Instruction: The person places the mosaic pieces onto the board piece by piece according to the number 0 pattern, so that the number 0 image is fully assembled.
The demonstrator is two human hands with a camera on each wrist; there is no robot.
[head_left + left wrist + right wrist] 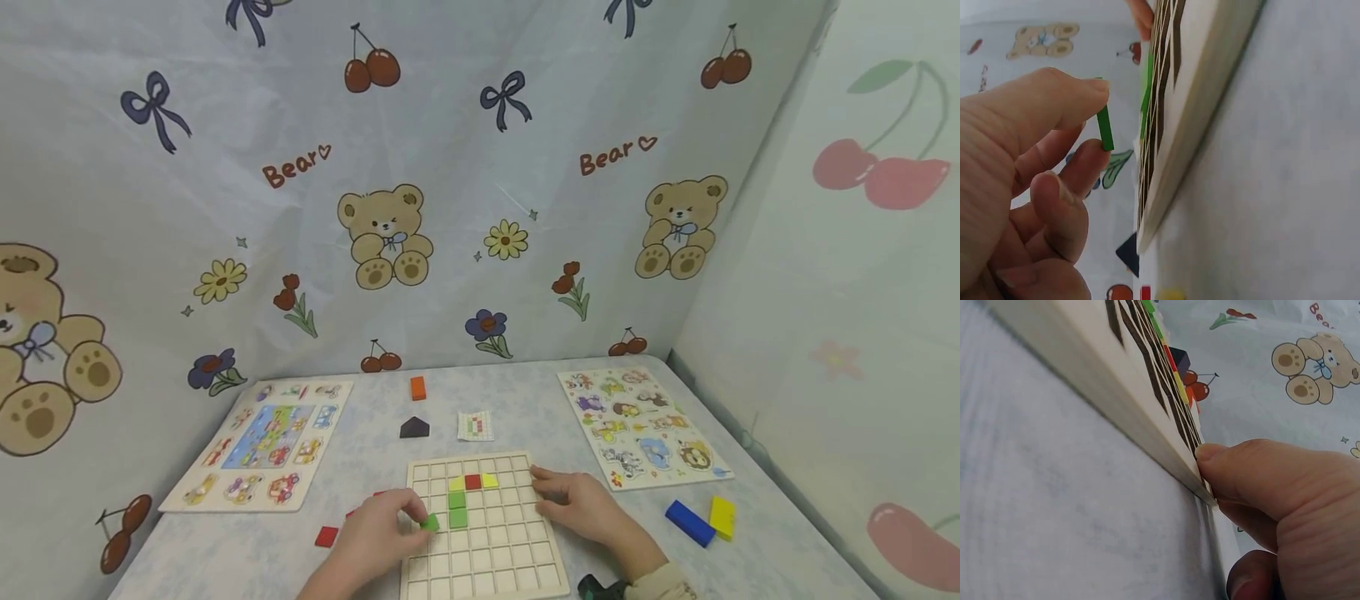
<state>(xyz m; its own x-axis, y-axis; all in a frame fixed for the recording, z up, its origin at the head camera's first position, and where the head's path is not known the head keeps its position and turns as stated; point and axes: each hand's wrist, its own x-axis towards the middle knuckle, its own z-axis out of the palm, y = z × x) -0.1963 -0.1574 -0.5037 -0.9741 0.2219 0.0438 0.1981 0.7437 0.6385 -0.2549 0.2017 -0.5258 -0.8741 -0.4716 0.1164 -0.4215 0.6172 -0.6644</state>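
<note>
A small green tile point(430, 523) is pinched between the thumb and a finger of my left hand point(382, 533), over the left edge of a wooden grid board point(517, 533). The left wrist view shows this tile point(1105, 128) edge-on, apart from the board. On the board lie two green squares point(457, 508), a red square point(472, 482) and yellow pieces point(489, 481) beside it. My right hand point(581, 504) grips the board's right edge near the far corner; in the right wrist view its thumb point(1216, 453) touches the rim.
Red tiles point(326, 537) lie left of the board, partly behind my left hand. Beyond it are a pattern card point(476, 426), a dark block point(415, 427) and an orange block point(417, 388). Picture puzzles point(300, 492) point(660, 425) flank it. Blue point(690, 523) and yellow blocks point(722, 517) lie right.
</note>
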